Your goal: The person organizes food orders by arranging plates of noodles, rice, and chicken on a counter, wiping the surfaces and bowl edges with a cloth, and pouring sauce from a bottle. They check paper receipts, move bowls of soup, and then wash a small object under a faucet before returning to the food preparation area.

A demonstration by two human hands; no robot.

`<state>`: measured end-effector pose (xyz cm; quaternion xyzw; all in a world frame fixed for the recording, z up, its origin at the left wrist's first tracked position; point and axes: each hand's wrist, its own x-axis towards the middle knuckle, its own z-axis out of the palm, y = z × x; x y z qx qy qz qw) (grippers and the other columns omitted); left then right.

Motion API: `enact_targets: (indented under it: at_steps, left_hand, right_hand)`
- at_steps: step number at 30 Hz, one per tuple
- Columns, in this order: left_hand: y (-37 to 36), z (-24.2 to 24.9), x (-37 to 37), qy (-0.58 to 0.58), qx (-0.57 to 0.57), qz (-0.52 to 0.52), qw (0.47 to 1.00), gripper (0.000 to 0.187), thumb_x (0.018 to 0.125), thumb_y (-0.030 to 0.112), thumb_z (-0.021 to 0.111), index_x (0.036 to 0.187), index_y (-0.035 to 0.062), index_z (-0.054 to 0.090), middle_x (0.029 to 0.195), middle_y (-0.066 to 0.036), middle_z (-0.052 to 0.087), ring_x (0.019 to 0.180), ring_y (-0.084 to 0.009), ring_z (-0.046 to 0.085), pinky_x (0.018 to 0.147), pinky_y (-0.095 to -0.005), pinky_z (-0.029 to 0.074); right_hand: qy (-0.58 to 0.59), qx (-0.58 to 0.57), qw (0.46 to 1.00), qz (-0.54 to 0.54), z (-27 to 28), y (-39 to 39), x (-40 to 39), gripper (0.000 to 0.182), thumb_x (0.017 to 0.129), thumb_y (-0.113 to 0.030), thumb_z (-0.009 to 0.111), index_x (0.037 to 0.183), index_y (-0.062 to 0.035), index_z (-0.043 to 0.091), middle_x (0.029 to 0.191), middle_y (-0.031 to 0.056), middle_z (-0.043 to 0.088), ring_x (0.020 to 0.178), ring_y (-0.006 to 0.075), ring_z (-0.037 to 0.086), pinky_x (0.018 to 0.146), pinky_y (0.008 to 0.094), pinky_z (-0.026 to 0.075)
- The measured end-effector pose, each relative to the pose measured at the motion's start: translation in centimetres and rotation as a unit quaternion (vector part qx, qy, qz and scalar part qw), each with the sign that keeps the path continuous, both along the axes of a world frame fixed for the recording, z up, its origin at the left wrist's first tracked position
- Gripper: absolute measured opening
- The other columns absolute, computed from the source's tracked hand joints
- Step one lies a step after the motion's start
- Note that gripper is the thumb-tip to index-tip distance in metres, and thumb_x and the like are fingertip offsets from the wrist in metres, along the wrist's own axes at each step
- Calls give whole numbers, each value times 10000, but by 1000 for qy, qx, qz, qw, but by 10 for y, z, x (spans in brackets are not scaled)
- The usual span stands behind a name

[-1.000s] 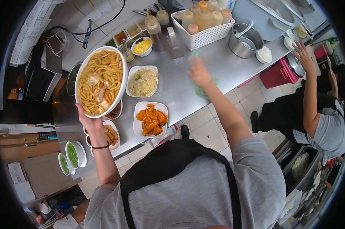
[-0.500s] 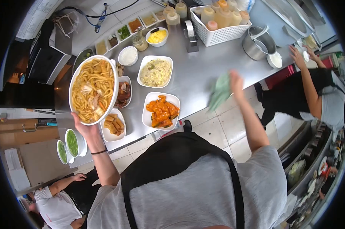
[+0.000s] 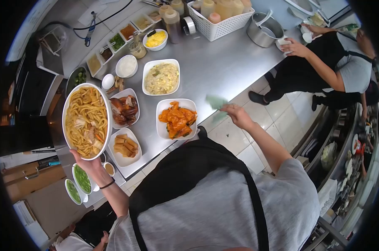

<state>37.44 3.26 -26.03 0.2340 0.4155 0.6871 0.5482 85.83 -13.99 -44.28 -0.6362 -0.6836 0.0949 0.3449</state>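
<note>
My left hand [image 3: 88, 164] is closed on the lower rim of a large white bowl of noodles [image 3: 87, 121], held up over the left end of the counter. A green cloth [image 3: 216, 102] hangs from the closed fingers of my right hand [image 3: 238, 116], near the counter's front edge. Between my hands are a white dish of orange-sauced pieces [image 3: 177, 120], a dish of fried rolls [image 3: 125, 147] and a dish of browned meat [image 3: 125, 110]. Behind them sits a square bowl of fried rice [image 3: 161, 78].
On the steel counter [image 3: 206, 62] stand a white basket of squeeze bottles [image 3: 221, 25], a metal pot [image 3: 265, 31], and condiment tubs [image 3: 117, 42] along the back. Two bowls of green soup [image 3: 82, 179] sit at the lower left. A co-worker [image 3: 323, 62] stands at right, another person at lower left.
The noodle bowl has moved slightly left and down in view. My right hand has swung left with the cloth. The co-worker at right now has a hand at the small white bowl.
</note>
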Motion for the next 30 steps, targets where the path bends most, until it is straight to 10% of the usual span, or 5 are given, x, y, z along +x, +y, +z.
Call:
enact_targets:
  at_steps: [5,10,13,20,30]
  left_hand:
    - [4,-14,-16,-39,11,-40,998,526,904,391,330,1247,-7,348,1258,-167,410,1135,-302,426,951,-422,362]
    - [5,-33,-26,-91,33,-72,993,521,898,389,357,1235,-8,364,1240,-151,433,1119,-275,445,941,-393,371]
    - [9,-45,-25,-119,31,-109,986,524,894,392,371,1232,-9,368,1233,-141,442,1115,-260,449,943,-381,370]
    - [18,-64,-36,-134,-17,-128,983,528,892,385,383,1236,-15,356,1228,-133,447,1119,-249,448,944,-372,371]
    - [47,-74,-39,-155,1,-147,977,514,905,383,346,1242,-4,345,1244,-130,430,1131,-254,433,953,-378,359]
  right_hand:
    - [76,-87,982,-147,89,71,7,251,739,11,455,976,0,538,869,228,553,842,366,546,745,397,441]
    - [-234,-65,963,117,102,195,-29,247,744,-110,547,974,-23,573,942,197,569,882,321,551,752,388,427]
    - [-56,-69,987,137,160,302,-98,195,741,-180,586,869,-42,637,831,182,604,743,316,582,678,377,455]
    - [-225,64,972,-7,100,525,-194,163,733,-146,543,761,-12,630,729,200,601,735,313,601,640,396,478]
    - [-274,-201,938,71,41,606,-209,263,621,-146,631,834,8,644,898,202,610,851,321,598,773,376,474]
